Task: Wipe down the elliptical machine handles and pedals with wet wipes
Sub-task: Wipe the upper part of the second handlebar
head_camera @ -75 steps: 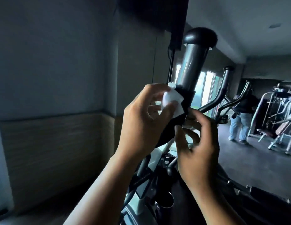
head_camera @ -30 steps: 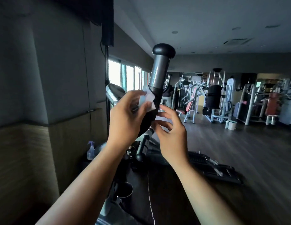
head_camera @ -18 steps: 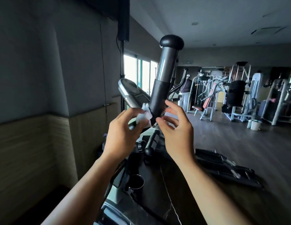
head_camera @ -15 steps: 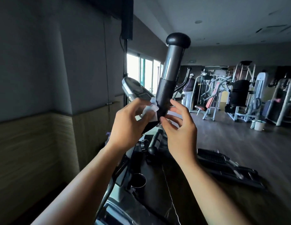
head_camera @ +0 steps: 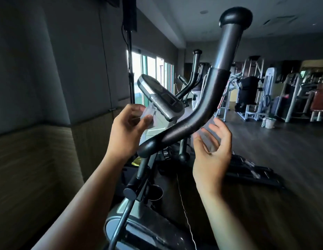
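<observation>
While the elliptical handle (head_camera: 200, 118) is curving up between our hands toward one o'clock, we are pinching the wet wipe (head_camera: 148, 115) in our left hand (head_camera: 128, 131), thumb against curled fingers, at ten o'clock from the bend and apart from it. Our right hand (head_camera: 212, 152) is hovering at four o'clock from the bend, fingers loosely spread and blurred, gripping nothing. The console (head_camera: 162, 100) is showing just behind the wipe.

The wipe (head_camera: 151, 114) in the left hand (head_camera: 127, 131), centre left, is a blurred pale smear; the right hand's (head_camera: 212, 150) fingers (head_camera: 218, 127) blur too.
</observation>
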Available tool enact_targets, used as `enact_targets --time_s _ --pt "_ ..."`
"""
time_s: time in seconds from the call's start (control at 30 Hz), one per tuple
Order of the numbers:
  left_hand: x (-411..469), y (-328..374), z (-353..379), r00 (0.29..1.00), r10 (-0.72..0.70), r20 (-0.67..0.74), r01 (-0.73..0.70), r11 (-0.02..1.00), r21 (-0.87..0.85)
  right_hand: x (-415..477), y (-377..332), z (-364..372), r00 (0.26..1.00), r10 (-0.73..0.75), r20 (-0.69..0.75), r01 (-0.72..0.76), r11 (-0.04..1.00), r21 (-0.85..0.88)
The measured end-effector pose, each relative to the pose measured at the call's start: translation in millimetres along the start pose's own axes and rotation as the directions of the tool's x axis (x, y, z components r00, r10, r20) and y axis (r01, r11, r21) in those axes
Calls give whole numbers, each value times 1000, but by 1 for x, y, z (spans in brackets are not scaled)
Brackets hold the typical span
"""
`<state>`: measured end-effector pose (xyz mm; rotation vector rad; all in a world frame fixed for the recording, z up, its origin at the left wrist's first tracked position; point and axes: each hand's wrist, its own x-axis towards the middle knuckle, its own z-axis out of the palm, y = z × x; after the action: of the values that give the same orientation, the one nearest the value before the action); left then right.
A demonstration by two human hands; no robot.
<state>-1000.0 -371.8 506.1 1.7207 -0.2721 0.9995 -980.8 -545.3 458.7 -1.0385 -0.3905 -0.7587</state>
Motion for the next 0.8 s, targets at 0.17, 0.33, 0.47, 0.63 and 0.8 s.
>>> enact_targets --time_s 0.17,0.33,0.47,0.63,0.8 --pt "-12 -49 -33 997 -28 75 19 993 116 -25 16 25 999 18 -40 -20 999 -46" --pt "-18 -73 -43 983 -14 180 -24 978 209 -29 26 37 995 15 -103 -21 998 -60" --pt "-24 -90 -47 964 34 265 -101 965 242 -27 27 37 993 -2 -117 -11 994 -111" --pt "-25 -107 -57 926 87 368 -168 966 194 -26 25 37 994 -26 -109 10 989 -146" --pt "-19 -94 -49 895 180 408 -262 953 154 -24 25 32 994 -34 -101 18 987 -159"
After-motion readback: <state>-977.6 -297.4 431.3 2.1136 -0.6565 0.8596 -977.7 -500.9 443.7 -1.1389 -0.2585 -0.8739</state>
